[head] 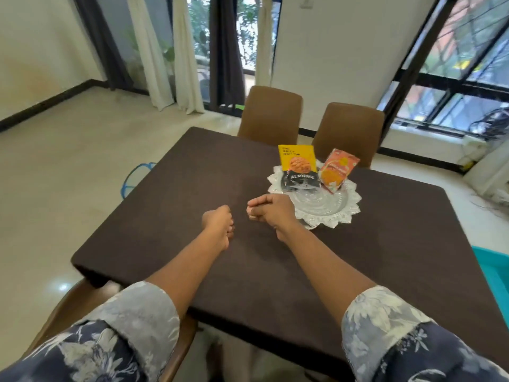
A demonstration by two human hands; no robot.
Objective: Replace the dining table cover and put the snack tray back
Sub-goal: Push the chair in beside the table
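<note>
As a person leans over the near edge of the tabletop, a dark brown table cover [170, 205] lies flat and smooth across it, drawn down over the near left corner and every edge in view. The silver snack tray [330, 208] stands on the cover toward the far edge, right of the middle, with a yellow-and-black almonds packet [298, 166] and an orange packet [337, 170] propped in it.

Both hands are out near the middle of the tabletop. The left hand [217, 223] is curled into a loose fist, and nothing shows in it. The right hand [271, 212], just beside the tray's near left rim, has its fingers [254, 210] folded in against the palm, and they too appear to hold nothing.

By the look of it the job is all but done, with the cover on and the tray back in place. At most, the tray might want centring or the cover a last tug.

Room to move is good on the left half of the tabletop. Two brown chairs [271, 114] stand close against the far edge behind the tray, and another chair [68, 307] stands at the near left corner.
</note>
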